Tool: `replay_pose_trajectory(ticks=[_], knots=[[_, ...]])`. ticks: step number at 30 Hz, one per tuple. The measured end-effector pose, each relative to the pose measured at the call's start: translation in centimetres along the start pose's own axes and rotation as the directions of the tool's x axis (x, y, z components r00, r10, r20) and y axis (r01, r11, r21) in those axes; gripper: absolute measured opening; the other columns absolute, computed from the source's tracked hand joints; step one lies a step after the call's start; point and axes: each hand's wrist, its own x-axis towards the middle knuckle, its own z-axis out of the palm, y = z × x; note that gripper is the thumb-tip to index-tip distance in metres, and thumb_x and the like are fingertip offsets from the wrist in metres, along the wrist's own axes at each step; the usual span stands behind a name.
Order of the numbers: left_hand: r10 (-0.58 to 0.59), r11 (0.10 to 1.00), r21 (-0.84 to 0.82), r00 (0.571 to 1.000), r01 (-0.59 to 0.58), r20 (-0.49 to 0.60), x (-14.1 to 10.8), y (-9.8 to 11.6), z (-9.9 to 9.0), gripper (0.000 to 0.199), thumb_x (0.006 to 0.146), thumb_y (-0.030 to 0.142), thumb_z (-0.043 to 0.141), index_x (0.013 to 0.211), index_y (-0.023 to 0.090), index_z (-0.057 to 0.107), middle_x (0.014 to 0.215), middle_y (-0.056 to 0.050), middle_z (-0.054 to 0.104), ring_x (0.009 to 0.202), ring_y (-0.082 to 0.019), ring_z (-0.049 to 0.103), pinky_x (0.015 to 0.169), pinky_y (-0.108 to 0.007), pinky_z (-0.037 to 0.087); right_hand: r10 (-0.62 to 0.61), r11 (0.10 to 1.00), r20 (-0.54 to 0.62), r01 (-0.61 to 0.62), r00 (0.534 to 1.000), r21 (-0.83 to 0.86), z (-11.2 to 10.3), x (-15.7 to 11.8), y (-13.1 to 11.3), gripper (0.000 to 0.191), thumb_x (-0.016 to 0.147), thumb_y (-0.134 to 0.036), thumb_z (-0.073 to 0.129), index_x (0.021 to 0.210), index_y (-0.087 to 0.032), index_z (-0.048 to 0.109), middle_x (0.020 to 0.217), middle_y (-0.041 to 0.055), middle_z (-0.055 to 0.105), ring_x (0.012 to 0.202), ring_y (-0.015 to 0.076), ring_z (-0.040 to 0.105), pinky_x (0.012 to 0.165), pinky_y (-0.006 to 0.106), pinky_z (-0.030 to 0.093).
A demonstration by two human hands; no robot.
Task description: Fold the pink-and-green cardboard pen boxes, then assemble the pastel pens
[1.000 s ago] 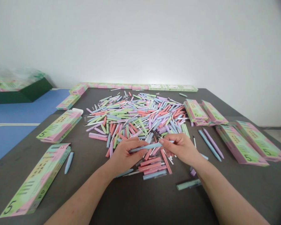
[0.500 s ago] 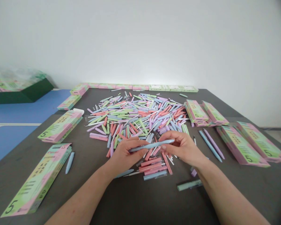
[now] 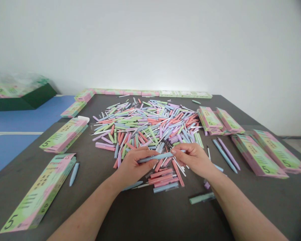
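A light blue pen is held between my two hands, almost level, above the near side of a large heap. My left hand grips its darker left end between thumb and fingers. Around its right end my right hand is closed, thumb and fingertips hiding most of that end. Beneath and beyond lies the heap of loose pen parts in blue, green, purple and coral, mixed with thin white refills. Just below my hands several coral barrels and a blue cap rest on the dark table.
Printed boxes marked 5 lie at left and right, with more boxes along the back edge. A blue and a purple pen lie at right, a green cap nearer. A dark green bin stands far left.
My right hand's fingers have shifted left and closed over the pen's right end, which was more exposed before. My left hand keeps the same grip.
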Motion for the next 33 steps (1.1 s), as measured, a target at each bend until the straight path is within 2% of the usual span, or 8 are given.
replay_pose_trajectory(ticks=[4, 9, 16, 20, 25, 27, 30, 33], knots=[[-0.002, 1.0, -0.005, 1.0, 0.002, -0.003, 0.06, 0.0, 0.08, 0.018, 0.087, 0.023, 0.061, 0.099, 0.015, 0.072, 0.067, 0.001, 0.057, 0.061, -0.01, 0.05, 0.059, -0.023, 0.038, -0.01, 0.988, -0.001, 0.01, 1.0, 0.153, 0.17, 0.24, 0.02, 0.027, 0.08, -0.043, 0.07, 0.091, -0.018, 0.07, 0.059, -0.0039, 0.056, 0.048, 0.0083, 0.045, 0.046, 0.022, 0.034], [-0.016, 1.0, -0.013, 1.0, 0.016, 0.001, 0.05, 0.19, 0.07, 0.017, 0.087, 0.022, 0.061, 0.097, 0.016, 0.073, 0.066, 0.001, 0.055, 0.059, -0.01, 0.048, 0.057, -0.023, 0.037, -0.006, 0.953, 0.009, 0.003, 1.0, 0.302, 0.35, 0.27, -0.02, 0.024, 0.075, -0.037, 0.076, 0.079, -0.019, 0.06, 0.061, -0.0052, 0.057, 0.047, 0.0077, 0.049, 0.045, 0.02, 0.04], [-0.027, 0.999, -0.026, 1.0, 0.027, 0.006, 0.06, -0.01, -0.04, 0.017, 0.087, 0.021, 0.061, 0.099, 0.016, 0.072, 0.064, 0.002, 0.053, 0.059, -0.01, 0.047, 0.057, -0.023, 0.036, 0.022, 0.944, 0.069, -0.043, 0.997, 0.327, 0.03, -0.14, 0.09, 0.022, 0.076, -0.033, 0.077, 0.086, -0.018, 0.065, 0.073, 0.0011, 0.07, 0.068, 0.0133, 0.067, 0.064, 0.024, 0.054], [-0.007, 1.0, -0.014, 1.0, 0.007, -0.004, 0.05, -0.03, 0.08, 0.017, 0.087, 0.02, 0.061, 0.099, 0.016, 0.072, 0.066, 0.002, 0.055, 0.06, -0.01, 0.049, 0.057, -0.022, 0.036, 0.064, 0.965, 0.031, -0.07, 0.997, 0.253, 0.13, -0.05, 0.31, 0.024, 0.079, -0.038, 0.073, 0.083, -0.016, 0.066, 0.067, 0.0028, 0.072, 0.06, 0.0129, 0.067, 0.058, 0.022, 0.052], [0.03, 1.0, 0.003, 0.999, -0.03, -0.019, -0.03, -0.15, 0.19, 0.017, 0.086, 0.019, 0.062, 0.099, 0.015, 0.072, 0.067, 0.002, 0.055, 0.06, -0.009, 0.049, 0.058, -0.022, 0.036, 0.054, 0.997, -0.016, -0.053, 0.998, 0.058, 0.23, 0.04, 0.32, 0.037, 0.084, -0.046, 0.064, 0.063, -0.016, 0.063, 0.05, 0.0005, 0.063, 0.046, 0.0104, 0.057, 0.047, 0.02, 0.044], [0.026, 1.0, -0.003, 1.0, -0.026, -0.015, -0.04, -0.19, 0.21, 0.017, 0.086, 0.018, 0.062, 0.099, 0.016, 0.072, 0.067, 0.002, 0.054, 0.06, -0.009, 0.048, 0.057, -0.022, 0.036, 0.047, 0.999, -0.01, -0.047, 0.999, 0.027, 0.24, 0.07, 0.32, 0.041, 0.086, -0.048, 0.061, 0.06, -0.016, 0.062, 0.048, 0.0, 0.061, 0.045, 0.0104, 0.056, 0.046, 0.021, 0.043], [0.004, 1.0, -0.013, 1.0, -0.004, -0.005, -0.01, -0.15, 0.2, 0.017, 0.086, 0.018, 0.061, 0.099, 0.016, 0.072, 0.067, 0.002, 0.054, 0.06, -0.009, 0.049, 0.058, -0.022, 0.036, 0.036, 0.998, 0.019, -0.037, 0.999, 0.058, 0.24, 0.11, 0.37, 0.036, 0.086, -0.047, 0.061, 0.068, -0.016, 0.064, 0.054, -0.0002, 0.062, 0.049, 0.0103, 0.057, 0.049, 0.02, 0.044], [-0.013, 1.0, -0.025, 1.0, 0.013, -0.001, 0.06, -0.07, 0.15, 0.017, 0.087, 0.019, 0.062, 0.099, 0.016, 0.072, 0.068, 0.002, 0.054, 0.061, -0.009, 0.049, 0.058, -0.022, 0.036, -0.002, 0.979, 0.048, -0.008, 0.999, 0.202, 0.09, -0.01, 0.33, 0.022, 0.082, -0.039, 0.069, 0.089, -0.019, 0.064, 0.072, -0.0006, 0.066, 0.061, 0.0114, 0.061, 0.057, 0.021, 0.048]])
